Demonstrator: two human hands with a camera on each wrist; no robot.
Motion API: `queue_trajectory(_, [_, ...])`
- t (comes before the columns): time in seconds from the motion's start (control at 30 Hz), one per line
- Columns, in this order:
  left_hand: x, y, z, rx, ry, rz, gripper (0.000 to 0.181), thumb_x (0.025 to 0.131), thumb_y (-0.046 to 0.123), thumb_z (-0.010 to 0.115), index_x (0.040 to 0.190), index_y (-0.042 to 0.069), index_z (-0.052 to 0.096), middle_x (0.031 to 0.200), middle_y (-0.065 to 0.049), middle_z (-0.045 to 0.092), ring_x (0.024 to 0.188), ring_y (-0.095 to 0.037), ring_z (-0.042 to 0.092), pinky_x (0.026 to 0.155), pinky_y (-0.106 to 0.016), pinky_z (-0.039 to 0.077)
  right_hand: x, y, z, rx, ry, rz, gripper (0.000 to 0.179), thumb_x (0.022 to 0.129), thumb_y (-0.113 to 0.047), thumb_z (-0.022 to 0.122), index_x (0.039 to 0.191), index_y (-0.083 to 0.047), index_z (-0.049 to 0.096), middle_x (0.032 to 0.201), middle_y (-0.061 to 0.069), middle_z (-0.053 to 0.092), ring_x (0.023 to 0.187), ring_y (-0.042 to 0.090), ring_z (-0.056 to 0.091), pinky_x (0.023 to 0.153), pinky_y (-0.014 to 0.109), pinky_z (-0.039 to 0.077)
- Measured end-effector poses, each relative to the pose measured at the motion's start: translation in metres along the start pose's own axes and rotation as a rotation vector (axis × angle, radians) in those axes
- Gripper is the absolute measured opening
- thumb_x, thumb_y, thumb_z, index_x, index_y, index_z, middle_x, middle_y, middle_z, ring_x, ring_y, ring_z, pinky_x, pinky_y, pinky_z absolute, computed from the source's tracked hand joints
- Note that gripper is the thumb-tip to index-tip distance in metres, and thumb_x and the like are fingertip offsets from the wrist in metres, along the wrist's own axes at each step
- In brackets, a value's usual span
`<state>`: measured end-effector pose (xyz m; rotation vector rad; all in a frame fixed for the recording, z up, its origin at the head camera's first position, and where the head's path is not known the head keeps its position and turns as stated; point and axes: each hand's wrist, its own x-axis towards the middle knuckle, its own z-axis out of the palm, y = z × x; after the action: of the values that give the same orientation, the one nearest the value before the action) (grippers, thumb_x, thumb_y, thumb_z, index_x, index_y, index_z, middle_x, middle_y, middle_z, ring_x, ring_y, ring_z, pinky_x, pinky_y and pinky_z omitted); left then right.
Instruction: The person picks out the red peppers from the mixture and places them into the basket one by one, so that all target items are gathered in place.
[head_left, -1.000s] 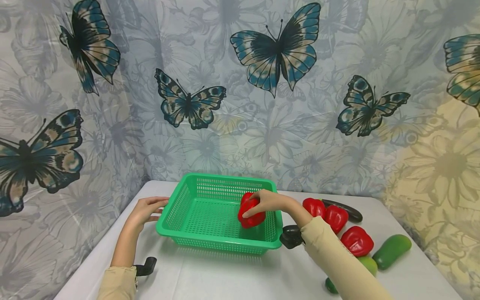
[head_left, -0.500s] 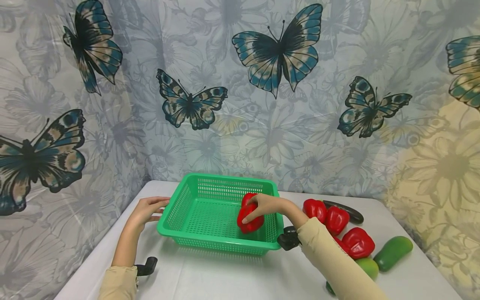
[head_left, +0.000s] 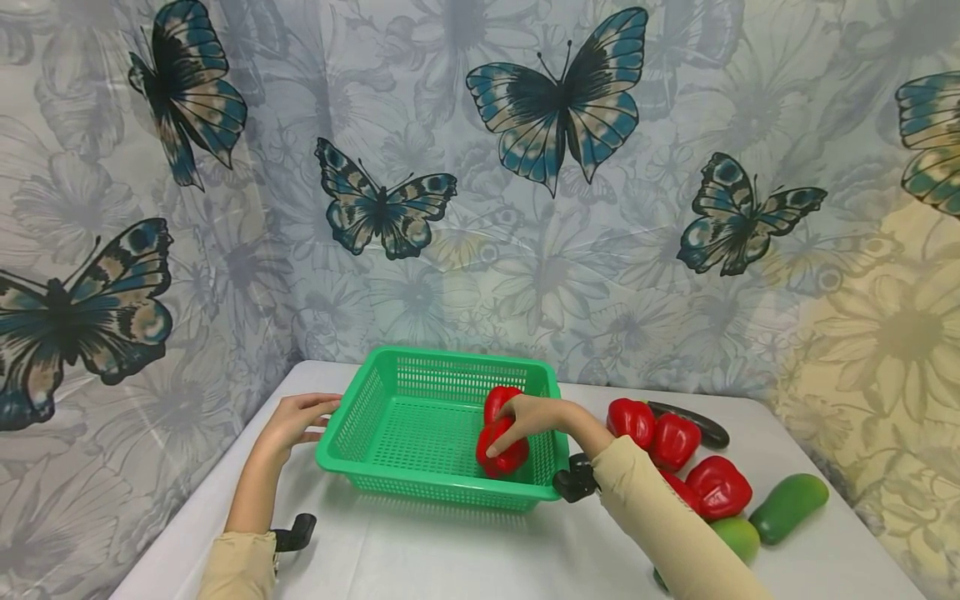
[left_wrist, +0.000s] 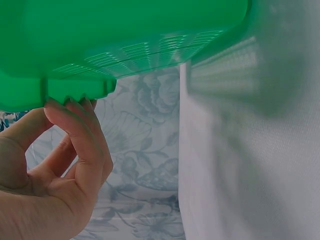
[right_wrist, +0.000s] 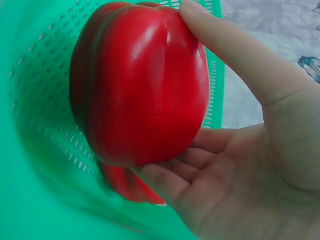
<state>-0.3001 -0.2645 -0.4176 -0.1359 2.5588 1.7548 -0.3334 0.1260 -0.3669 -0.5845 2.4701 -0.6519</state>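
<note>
My right hand (head_left: 536, 414) is inside the green plastic basket (head_left: 450, 482) and grips a red bell pepper (right_wrist: 145, 90), with the thumb on one side and the fingers on the other. In the head view this pepper sits low at the basket's right end. A second red bell pepper (head_left: 498, 402) lies just behind it, partly covered by the hand; in the right wrist view it shows below the held one. At the basket's left side, my left hand (head_left: 292, 421) pinches the rim between thumb and fingertips (left_wrist: 56, 111).
Right of the basket lie several more red bell peppers (head_left: 675, 440), a dark eggplant (head_left: 697, 423), a long green fruit (head_left: 789, 507) and a light green round one (head_left: 738, 537). My right sleeve (head_left: 667, 517) covers part of them. A butterfly-print curtain (head_left: 450, 308) stands behind the white table (head_left: 420, 558).
My right hand has lowered the held bell pepper slightly and drawn it toward the basket's near side, uncovering more of the second pepper. My left hand stays at the rim.
</note>
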Motion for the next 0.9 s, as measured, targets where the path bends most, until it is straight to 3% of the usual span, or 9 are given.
queue_trajectory(0.37, [0.002, -0.0016, -0.0002, -0.002, 0.004, -0.004, 0.051, 0.097, 0.031, 0.061, 0.135, -0.003, 0.055, 0.114, -0.007, 0.068, 0.083, -0.007, 0.065, 0.075, -0.029, 0.061, -0.0036, 0.0036, 0.0019, 0.048, 0.0, 0.008, 0.064, 0.077, -0.035, 0.082, 0.13, -0.006, 0.059, 0.116, 0.001, 0.064, 0.112, 0.019, 0.054, 0.09, 0.043, 0.057])
queue_trajectory(0.6, [0.0005, -0.0014, 0.0001, 0.002, 0.0, -0.004, 0.05, 0.098, 0.03, 0.06, 0.135, -0.003, 0.055, 0.116, -0.01, 0.067, 0.083, -0.007, 0.065, 0.074, -0.029, 0.061, -0.0042, 0.0023, 0.0055, 0.02, 0.011, 0.034, 0.068, 0.075, -0.035, 0.084, 0.129, -0.004, 0.058, 0.11, 0.0, 0.064, 0.108, 0.019, 0.055, 0.088, 0.042, 0.057])
queue_trajectory(0.9, [0.001, 0.0005, -0.0003, 0.009, 0.003, -0.004, 0.052, 0.097, 0.034, 0.061, 0.134, -0.001, 0.056, 0.109, -0.003, 0.068, 0.083, -0.006, 0.064, 0.077, -0.03, 0.06, -0.0044, 0.0035, 0.009, -0.008, 0.022, 0.074, 0.069, 0.073, -0.035, 0.085, 0.128, -0.006, 0.056, 0.112, 0.003, 0.061, 0.109, 0.021, 0.053, 0.088, 0.043, 0.057])
